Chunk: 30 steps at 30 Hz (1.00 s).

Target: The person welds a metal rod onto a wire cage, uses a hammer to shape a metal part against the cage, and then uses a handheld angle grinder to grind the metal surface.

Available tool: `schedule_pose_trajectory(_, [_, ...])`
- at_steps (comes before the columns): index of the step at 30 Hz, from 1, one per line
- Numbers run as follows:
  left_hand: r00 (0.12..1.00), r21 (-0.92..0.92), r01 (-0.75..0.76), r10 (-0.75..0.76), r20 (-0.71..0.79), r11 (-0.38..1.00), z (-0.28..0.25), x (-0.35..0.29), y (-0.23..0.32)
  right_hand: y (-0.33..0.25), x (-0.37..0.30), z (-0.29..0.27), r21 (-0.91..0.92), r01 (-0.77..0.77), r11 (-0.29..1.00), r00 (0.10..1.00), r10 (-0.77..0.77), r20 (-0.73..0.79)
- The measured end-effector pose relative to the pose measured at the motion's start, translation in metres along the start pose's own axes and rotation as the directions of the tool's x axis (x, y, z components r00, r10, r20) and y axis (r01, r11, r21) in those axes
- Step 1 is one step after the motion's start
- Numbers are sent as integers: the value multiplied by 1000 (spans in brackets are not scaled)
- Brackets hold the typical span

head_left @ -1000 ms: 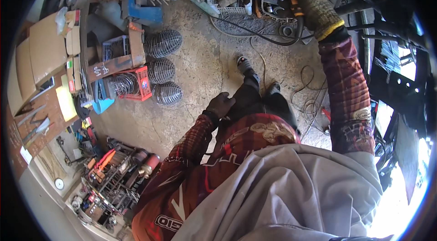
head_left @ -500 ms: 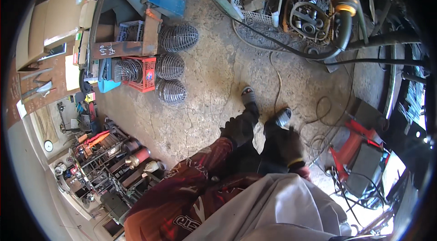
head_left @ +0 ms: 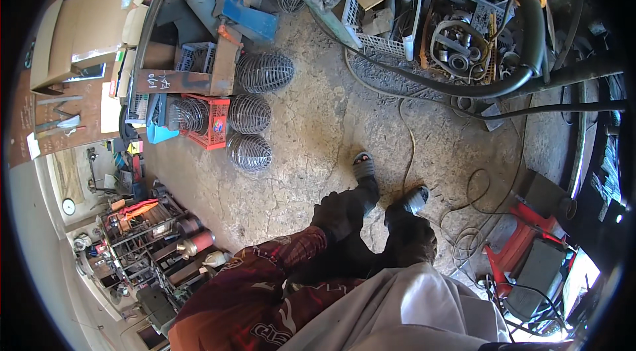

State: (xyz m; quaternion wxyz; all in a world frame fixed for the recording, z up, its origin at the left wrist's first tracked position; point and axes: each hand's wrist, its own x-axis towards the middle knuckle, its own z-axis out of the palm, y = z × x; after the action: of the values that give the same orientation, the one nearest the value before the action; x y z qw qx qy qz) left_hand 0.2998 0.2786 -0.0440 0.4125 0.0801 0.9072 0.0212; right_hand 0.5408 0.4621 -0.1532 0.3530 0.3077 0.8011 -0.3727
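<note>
My left hand [head_left: 336,214] lies over my left knee, its fingers loosely spread on the dark trousers, with nothing in it. Beside it, my right hand [head_left: 415,243] rests over the right knee, also holding nothing that I can see. Its fingers look laid over the cloth, though they are dim against it. A patterned red sleeve [head_left: 301,248] covers my left forearm, while pale grey cloth [head_left: 404,304] hides most of the right one. Below the hands, grey sandals [head_left: 416,199] stand on the rough concrete floor [head_left: 308,126].
Ribbed wire cages [head_left: 265,73] stand by a red crate [head_left: 217,122] at left. A cable [head_left: 467,238] loops across the floor on the right, near a red-framed machine [head_left: 530,225]. Metal parts fill a bin [head_left: 457,46] at the far right. Machinery [head_left: 159,232] crowds the lower left.
The view has shifted, so the floor, my feet and both hands appear lower in the picture. The band at my right wrist is now hidden. Both hands remain at the knees.
</note>
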Motion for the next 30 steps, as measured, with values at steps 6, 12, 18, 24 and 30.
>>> schedule_pose_trajectory(6, [1000, 73, -11, 11, 0, 997, 25, 2, -13, 5, -5, 0, 5, 8, 1000, 1000, -8, -6])
schedule_pose_trajectory(12, [997, 26, -26, 23, 79, 999, 43, -16, -17, -2, -14, -25, -24, 81, 996, 996, -82, -44])
schedule_pose_trajectory(18, [956, -193, -150, 192, 222, 970, 38, -33, -26, -7, -21, -80, -135, 233, 963, 964, -247, -103])
schedule_pose_trajectory(24, [976, -435, -217, 184, -116, 874, 14, -50, -84, 37, 25, -137, -583, 288, 759, 956, -194, 219])
schedule_pose_trajectory(30, [996, -431, 43, -70, -47, 901, -20, -42, -110, -18, 23, -217, -655, 377, 654, 908, -400, 124])
